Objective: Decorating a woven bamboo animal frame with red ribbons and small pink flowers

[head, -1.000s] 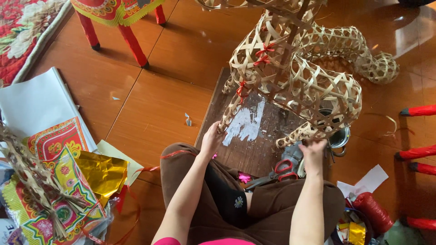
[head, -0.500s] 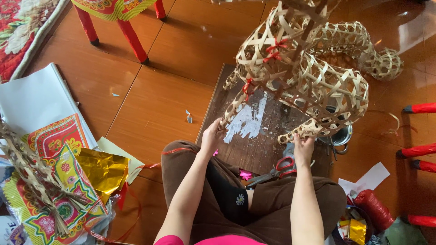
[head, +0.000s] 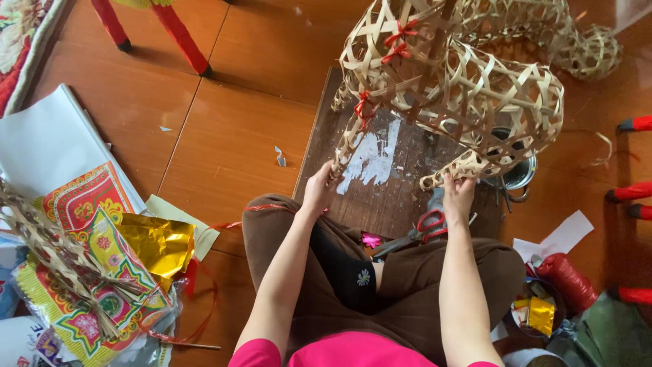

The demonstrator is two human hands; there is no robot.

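Your left hand (head: 318, 191) grips one leg of the woven bamboo animal frame (head: 454, 88) | your right hand (head: 459, 196) grips another | frame stands over wooden board (head: 380, 197) | red-handled scissors (head: 426, 228) by your knee.

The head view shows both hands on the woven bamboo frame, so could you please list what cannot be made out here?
- Bamboo frame: its top is cut off by the upper edge.
- Metal pot: mostly hidden behind the frame's lattice.
- Scissors: blades partly covered by the right hand and knee.
- Left hand: fingertips hidden where they grip a frame leg.
- Red stool: only its legs show.
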